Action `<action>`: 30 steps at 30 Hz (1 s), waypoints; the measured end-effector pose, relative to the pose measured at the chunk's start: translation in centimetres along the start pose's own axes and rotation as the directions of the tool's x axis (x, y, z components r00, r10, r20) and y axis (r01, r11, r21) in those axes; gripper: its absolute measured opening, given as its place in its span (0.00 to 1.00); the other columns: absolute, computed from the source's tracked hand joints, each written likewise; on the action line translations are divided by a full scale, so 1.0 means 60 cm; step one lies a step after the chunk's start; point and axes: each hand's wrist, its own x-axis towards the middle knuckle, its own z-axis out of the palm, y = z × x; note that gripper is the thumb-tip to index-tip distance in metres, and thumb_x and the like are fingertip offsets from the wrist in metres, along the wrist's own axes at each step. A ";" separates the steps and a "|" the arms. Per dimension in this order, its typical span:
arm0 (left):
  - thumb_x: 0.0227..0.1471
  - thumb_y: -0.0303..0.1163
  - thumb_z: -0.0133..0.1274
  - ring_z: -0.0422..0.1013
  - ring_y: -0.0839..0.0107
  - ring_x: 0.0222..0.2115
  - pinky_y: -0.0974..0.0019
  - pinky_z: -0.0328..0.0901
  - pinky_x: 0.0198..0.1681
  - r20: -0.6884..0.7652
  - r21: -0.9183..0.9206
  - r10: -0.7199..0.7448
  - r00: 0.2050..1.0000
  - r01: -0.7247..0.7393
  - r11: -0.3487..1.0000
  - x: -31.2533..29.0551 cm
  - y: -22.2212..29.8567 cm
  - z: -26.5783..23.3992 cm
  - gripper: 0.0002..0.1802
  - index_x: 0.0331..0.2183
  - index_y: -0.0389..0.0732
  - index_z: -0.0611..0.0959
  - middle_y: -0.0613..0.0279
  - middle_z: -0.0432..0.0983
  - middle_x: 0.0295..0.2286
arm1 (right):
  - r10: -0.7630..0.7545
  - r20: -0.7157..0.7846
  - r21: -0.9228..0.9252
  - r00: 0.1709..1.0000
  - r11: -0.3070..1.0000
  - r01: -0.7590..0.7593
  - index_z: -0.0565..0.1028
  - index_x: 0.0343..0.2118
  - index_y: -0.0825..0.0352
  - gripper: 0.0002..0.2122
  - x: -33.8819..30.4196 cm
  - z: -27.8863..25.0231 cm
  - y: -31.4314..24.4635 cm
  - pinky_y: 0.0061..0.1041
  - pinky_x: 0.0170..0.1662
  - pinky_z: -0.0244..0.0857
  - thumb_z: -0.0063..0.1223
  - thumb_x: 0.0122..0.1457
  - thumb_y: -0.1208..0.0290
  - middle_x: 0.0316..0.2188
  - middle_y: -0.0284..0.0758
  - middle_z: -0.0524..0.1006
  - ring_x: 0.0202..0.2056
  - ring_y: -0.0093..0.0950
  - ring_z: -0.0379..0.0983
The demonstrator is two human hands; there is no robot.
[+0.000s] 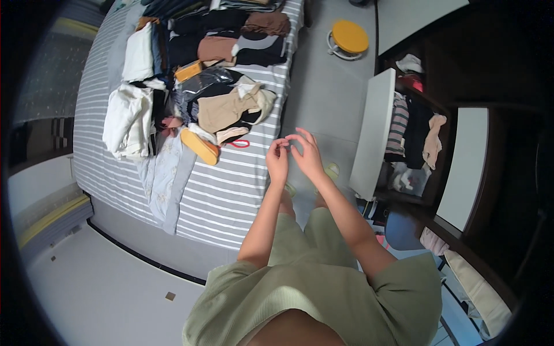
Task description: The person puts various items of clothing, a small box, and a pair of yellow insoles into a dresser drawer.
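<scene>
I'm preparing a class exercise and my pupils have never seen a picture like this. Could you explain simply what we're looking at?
There is no machine here: a camera worn on a person's head looks down, and its wide fisheye lens bends straight edges. The left hand and right hand are bare and close together beside the bed; I can't make out anything held. On its striped sheet lie a white garment pile, a beige garment and a small red loop, with dark folded clothes beyond. To the right are an open drawer holding clothes and a yellow stool.
</scene>
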 end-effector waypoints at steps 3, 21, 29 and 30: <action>0.48 0.19 0.41 0.69 0.76 0.28 0.73 0.64 0.31 -0.017 0.044 0.000 1.000 0.001 0.999 -0.001 -0.011 -0.055 0.09 0.32 0.34 0.75 0.61 0.74 0.28 | -0.014 0.035 0.017 0.999 1.000 0.013 0.73 0.36 0.60 0.11 -0.002 0.053 -0.030 0.35 0.50 0.55 0.49 0.48 0.75 0.46 0.39 0.65 0.47 0.41 0.60; 0.43 0.20 0.43 0.68 0.74 0.26 0.73 0.63 0.30 -0.214 0.239 0.076 0.974 -0.023 0.971 0.081 -0.091 -0.272 0.12 0.33 0.35 0.77 0.60 0.73 0.30 | -0.067 0.337 0.034 0.939 0.998 0.059 0.73 0.34 0.62 0.11 0.036 0.204 -0.072 0.32 0.51 0.54 0.47 0.45 0.77 0.40 0.38 0.70 0.45 0.38 0.63; 0.42 0.21 0.45 0.70 0.66 0.31 0.67 0.64 0.37 -0.255 0.308 0.094 0.962 -0.011 0.951 0.178 -0.092 -0.319 0.14 0.35 0.37 0.75 0.57 0.73 0.32 | -0.119 0.424 0.167 0.898 0.985 0.051 0.74 0.32 0.64 0.09 0.099 0.279 -0.046 0.30 0.43 0.62 0.48 0.45 0.77 0.33 0.38 0.73 0.37 0.36 0.69; 0.41 0.21 0.46 0.70 0.65 0.32 0.67 0.64 0.38 -0.278 0.323 0.072 0.958 0.022 0.946 0.192 -0.094 -0.321 0.14 0.36 0.37 0.75 0.56 0.73 0.33 | -0.124 0.430 0.169 0.894 0.984 0.055 0.74 0.32 0.64 0.09 0.106 0.287 -0.043 0.30 0.43 0.62 0.48 0.45 0.77 0.33 0.38 0.73 0.37 0.36 0.69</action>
